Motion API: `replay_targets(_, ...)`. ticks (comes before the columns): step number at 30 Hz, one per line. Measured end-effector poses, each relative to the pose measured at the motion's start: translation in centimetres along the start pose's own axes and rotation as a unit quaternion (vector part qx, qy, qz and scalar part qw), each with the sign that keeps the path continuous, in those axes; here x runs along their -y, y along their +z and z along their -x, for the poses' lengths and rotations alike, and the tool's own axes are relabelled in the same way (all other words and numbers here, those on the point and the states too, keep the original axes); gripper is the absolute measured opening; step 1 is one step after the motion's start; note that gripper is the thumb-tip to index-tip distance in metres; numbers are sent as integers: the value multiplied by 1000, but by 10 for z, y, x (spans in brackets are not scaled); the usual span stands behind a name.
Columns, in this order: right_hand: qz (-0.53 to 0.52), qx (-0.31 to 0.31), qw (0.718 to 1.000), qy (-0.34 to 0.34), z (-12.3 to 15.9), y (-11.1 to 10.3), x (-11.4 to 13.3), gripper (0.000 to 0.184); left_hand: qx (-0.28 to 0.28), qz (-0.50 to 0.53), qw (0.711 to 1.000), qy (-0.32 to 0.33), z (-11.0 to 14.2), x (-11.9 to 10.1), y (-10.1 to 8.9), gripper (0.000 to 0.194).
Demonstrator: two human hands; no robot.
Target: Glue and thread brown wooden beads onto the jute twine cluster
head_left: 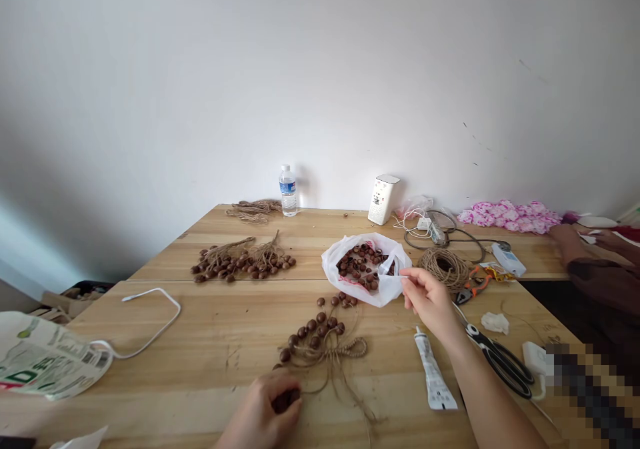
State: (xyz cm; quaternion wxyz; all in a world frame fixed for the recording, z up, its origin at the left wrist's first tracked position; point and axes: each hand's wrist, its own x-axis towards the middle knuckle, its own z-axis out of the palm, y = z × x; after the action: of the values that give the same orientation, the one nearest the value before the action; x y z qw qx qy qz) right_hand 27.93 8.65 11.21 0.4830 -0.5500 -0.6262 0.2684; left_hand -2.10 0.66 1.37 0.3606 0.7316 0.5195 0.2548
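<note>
My left hand [267, 410] is closed around a dark brown, rounded nut shell [286, 401] near the front of the table. Just beyond it lies a bundle of jute cord [345, 350] with several round brown nut shells [311, 325] on its strands and a braided loop at the right. At the right rim of a white plastic bag [383, 297], the thumb and fingers of my right hand [426, 297] pinch together. Inside the bag are many brown shells [361, 262], some of them broken open. A white glue tube [433, 372] lies below my right hand.
Two finished-looking shell bunches [243, 262] lie at the left, with a water bottle [288, 192] behind. At right are a jute coil [444, 269], pliers [473, 285], scissors [503, 362] and a white box-shaped device [383, 199]. Another person's arm [575, 255] rests at far right.
</note>
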Motion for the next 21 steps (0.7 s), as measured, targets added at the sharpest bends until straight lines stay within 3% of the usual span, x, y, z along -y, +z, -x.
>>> replay_targets(21, 43, 27, 999, 8, 2, 9, -10, 24, 5, -12, 1000, -4, 1, -2, -1, 15)
